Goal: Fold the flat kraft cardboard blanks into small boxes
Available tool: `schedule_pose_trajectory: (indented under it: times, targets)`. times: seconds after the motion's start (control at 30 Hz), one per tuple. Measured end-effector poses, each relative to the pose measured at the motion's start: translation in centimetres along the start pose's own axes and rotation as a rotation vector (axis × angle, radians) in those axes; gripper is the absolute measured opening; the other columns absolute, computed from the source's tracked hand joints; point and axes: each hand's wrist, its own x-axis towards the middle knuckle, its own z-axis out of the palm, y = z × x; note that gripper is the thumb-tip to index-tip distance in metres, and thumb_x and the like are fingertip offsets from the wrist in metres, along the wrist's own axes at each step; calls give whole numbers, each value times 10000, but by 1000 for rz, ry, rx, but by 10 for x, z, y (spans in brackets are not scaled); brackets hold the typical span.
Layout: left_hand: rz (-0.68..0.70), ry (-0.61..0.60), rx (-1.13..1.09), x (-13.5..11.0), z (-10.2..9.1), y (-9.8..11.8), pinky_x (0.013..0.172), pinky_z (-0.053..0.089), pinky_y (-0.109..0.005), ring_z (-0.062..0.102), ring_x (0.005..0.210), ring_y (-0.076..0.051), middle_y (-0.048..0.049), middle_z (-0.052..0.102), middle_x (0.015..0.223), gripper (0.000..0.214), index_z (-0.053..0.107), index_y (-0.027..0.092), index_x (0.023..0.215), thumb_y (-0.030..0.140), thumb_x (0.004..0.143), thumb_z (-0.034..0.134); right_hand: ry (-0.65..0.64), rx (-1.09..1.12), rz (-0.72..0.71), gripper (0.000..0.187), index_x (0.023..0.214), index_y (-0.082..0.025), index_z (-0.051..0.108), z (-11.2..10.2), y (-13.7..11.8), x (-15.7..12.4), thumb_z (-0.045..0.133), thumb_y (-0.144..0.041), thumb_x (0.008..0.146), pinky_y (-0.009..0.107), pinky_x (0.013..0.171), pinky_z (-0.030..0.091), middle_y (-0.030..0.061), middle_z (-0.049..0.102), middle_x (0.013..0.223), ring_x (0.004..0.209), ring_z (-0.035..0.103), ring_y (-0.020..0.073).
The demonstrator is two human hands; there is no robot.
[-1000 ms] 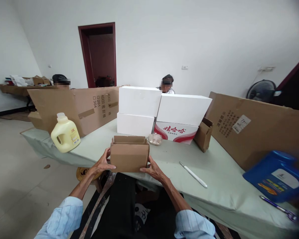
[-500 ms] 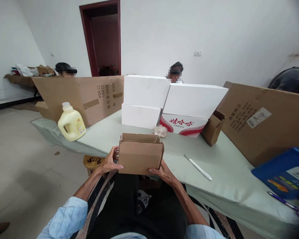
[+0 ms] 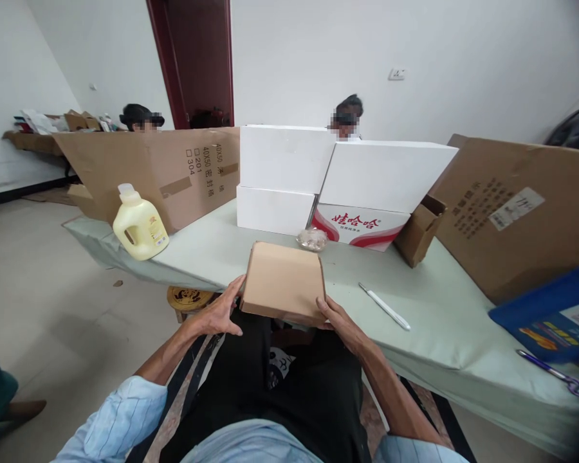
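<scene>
At the table (image 3: 439,341) edge, cardboard box (image 3: 284,278) spans crosswise between spread left hand (image 3: 220,313) and right hand (image 3: 343,325) pinching its near corner.

A brown cardboard box (image 3: 284,280) lies flat, perhaps slightly tilted.

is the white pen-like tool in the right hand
No, the white tool lies on the table while the right hand holds a cardboard box.

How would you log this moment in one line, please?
cardboard box: broad face up; left hand: open, at its left side; right hand: holding its near right corner
</scene>
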Motion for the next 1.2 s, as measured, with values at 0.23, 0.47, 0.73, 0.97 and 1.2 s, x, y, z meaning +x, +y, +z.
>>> schedule_pose_trajectory:
  times: [0.23,0.47,0.73,0.97,1.2]
  targets:
    - [-42,74,134,3,0,10,961,601,-461,682,1064,-272,-179,513,1551,1211,97,276,1738,246,767,820,-97,9,-9,826,1555,-360,557,-8,-1,-14,658,-822,879,538,1041,590,79,562,1591,1413,553,381]
    - [-21,69,74,7,-15,35,905,596,-428,652,1100,-291,-144,600,1399,1178,257,247,1693,497,735,895,-49,-82,-64,776,1401,-268,689,-10,-37,-31,731,-792,831,487,1001,590,112,736,1299,1247,648,370]
    - [107,70,178,23,-23,48,914,613,-457,578,1268,-348,-209,203,1727,1437,102,314,1720,513,607,990,149,-289,-63,813,894,-179,745,-23,-62,-13,541,-961,810,377,747,553,89,704,903,838,634,246]
    - [181,170,281,29,-32,47,986,587,-473,601,1228,-310,-179,378,1635,1332,144,314,1700,340,640,951,146,-329,-129,817,763,-192,693,-23,-67,6,415,-953,873,359,678,509,78,686,776,750,625,238]
    - [155,195,196,30,-38,45,1227,417,-593,378,1549,-423,-199,340,1678,1294,214,256,1676,358,631,971,607,-1027,-62,463,1185,-185,762,-85,-1,13,516,-536,1008,511,1034,500,190,723,1253,1216,629,379]
